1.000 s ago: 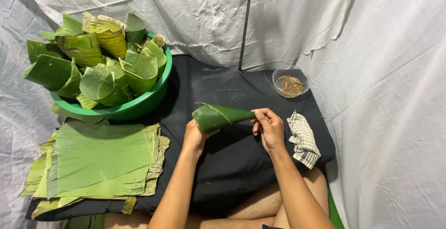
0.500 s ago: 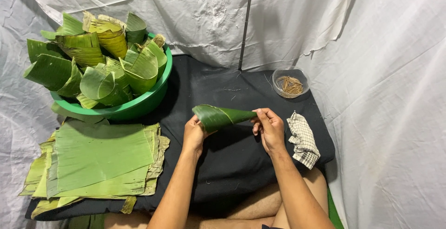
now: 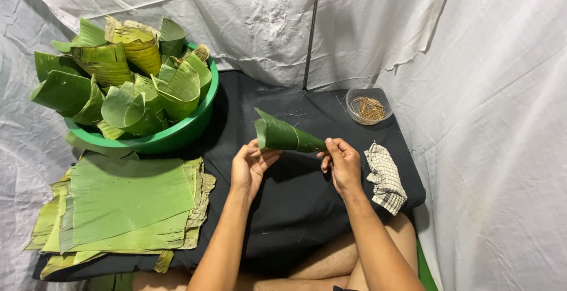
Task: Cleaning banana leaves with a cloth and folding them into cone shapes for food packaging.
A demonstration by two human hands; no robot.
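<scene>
A green banana-leaf cone (image 3: 282,135) lies sideways between both hands above the black cloth (image 3: 295,202). Its wide mouth faces left and its tip points right. My left hand (image 3: 251,166) supports the wide end from below with the fingers curled on it. My right hand (image 3: 341,162) pinches the narrow tip. Both hands hold the cone a little above the cloth.
A green basin (image 3: 171,138) piled with finished leaf cones stands at the back left. A stack of flat cut leaves (image 3: 124,205) lies in front of it. A small clear bowl of thin sticks (image 3: 370,105) sits at the back right, a checked rag (image 3: 385,177) beside my right hand. A stand pole (image 3: 311,31) rises behind.
The cone has stayed between my hands and tilted slightly, its wide mouth turning more toward the camera. My hands have hardly shifted.
</scene>
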